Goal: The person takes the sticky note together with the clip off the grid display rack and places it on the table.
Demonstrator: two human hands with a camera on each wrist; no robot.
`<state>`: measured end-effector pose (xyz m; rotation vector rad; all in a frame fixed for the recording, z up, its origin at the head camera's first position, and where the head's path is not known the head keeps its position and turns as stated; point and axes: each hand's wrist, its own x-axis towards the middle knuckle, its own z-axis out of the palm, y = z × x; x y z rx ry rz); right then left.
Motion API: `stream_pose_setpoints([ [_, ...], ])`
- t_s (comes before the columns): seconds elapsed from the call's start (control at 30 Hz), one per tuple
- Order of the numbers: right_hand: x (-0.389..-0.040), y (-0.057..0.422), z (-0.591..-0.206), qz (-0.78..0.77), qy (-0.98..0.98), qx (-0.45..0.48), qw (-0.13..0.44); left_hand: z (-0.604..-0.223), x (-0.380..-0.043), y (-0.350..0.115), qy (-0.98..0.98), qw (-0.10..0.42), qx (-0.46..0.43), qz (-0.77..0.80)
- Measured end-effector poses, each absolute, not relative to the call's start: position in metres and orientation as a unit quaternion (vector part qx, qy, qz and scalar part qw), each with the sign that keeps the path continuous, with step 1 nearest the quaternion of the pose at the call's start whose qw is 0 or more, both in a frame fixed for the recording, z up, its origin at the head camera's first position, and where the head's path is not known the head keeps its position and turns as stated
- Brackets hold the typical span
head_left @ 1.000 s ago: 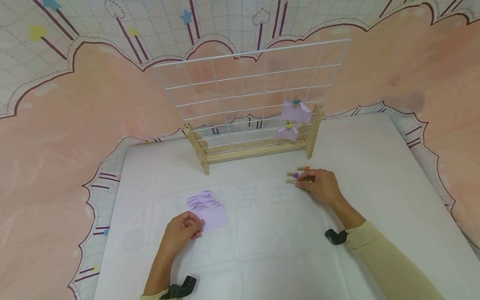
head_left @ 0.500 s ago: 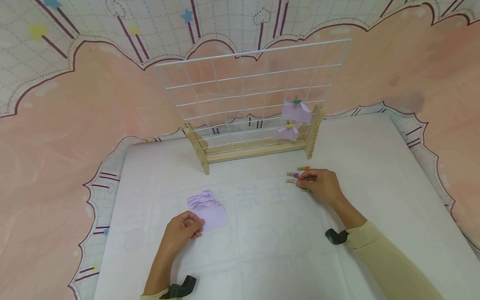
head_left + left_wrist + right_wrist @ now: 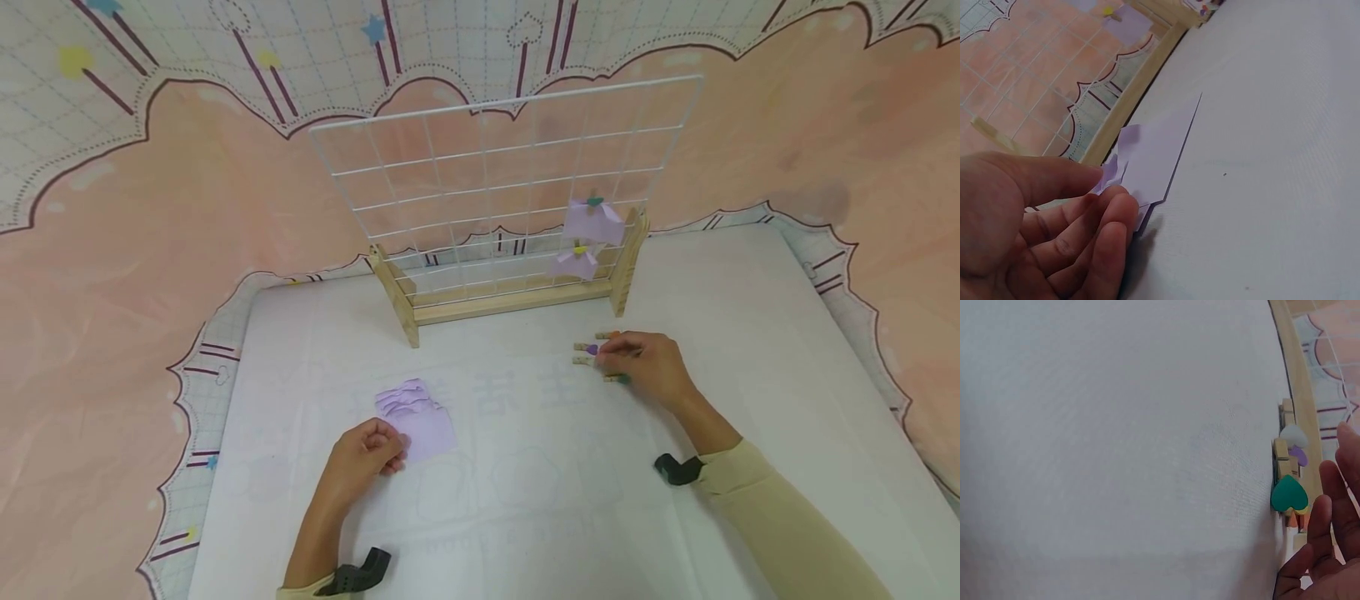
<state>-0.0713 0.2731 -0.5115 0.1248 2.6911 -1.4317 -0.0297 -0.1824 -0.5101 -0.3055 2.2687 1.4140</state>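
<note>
My left hand pinches the near edge of some purple paper cutouts lying on the white table. In the left wrist view, thumb and forefinger meet at the folded corner of the paper. My right hand is at a small group of wooden clothespins with coloured heart tops, its fingertips right over one clothespin. Its pinch is partly hidden, so I cannot tell whether it holds one. A green-heart clothespin, a purple heart and a white heart show beside its fingers in the right wrist view.
Behind the hands stands a white wire grid on a wooden base. Two purple paper pieces hang at its lower right, the upper piece under a green-heart clothespin, the lower piece under a yellow one. Patterned cloth surrounds the table.
My right hand has shifted slightly up and right, showing more of the green-heart clothespin below it. The left hand and the paper stay nearly where they were.
</note>
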Motion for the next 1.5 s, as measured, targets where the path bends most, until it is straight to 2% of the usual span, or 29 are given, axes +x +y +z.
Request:
stream_pose_setpoints([
  [0.17,-0.072,0.276,-0.508,-0.492,0.869,0.035,0.05,-0.501,-0.031,-0.181,0.834,0.225,-0.106,0.493],
  [0.67,-0.078,0.283,-0.495,-0.481,0.877,0.015,-0.009,-0.479,-0.052,-0.168,0.843,0.186,-0.056,0.502],
  [1.5,-0.101,0.261,-0.44,-0.469,0.876,-0.028,-0.106,-0.447,-0.099,-0.098,0.819,0.165,0.019,0.55],
])
